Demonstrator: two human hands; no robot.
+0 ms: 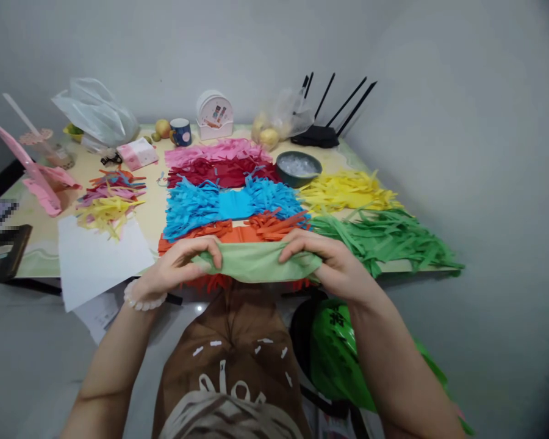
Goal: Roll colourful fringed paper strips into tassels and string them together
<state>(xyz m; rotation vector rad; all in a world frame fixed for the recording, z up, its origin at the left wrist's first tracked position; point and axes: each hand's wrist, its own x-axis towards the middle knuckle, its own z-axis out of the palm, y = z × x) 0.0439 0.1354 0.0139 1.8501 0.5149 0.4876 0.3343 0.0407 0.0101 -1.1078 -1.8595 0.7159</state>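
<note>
Both hands are holding a light green strip of paper (256, 262) stretched between them at the near edge of the table (36, 259). The left hand (176, 268) is pinching the strip's left end, its fingers (208, 249) curling over the top edge and clenching the paper against the thumb underneath. The right hand (329, 262) is gripping the right end the same way, fingers (297, 241) folding over the top while the palm is covering the strip's far corner. A white beaded bracelet (141, 299) is sitting on the left wrist.

Just beyond the fingertips, a fringed orange paper piece (251, 230) is lying flat, and its fringe is showing below the green strip as well. Behind the orange piece, a fringed blue piece (229, 204) is lying next, then a dark red one (219, 172) and a pink one (215, 151) farthest from the fingers. To the right of the right fingers, a heap of green fringed paper (388, 238) is spreading toward the table corner, with a yellow heap (348, 190) behind it. A dark bowl (298, 167) is standing between the yellow heap and the red piece. To the left of the left fingers, white sheets (98, 259) are hanging over the table edge, and beyond them a pile of mixed coloured scraps (110, 198) is lying. A mug (181, 132) and a router (322, 134) are standing well apart from the hands by the wall.
</note>
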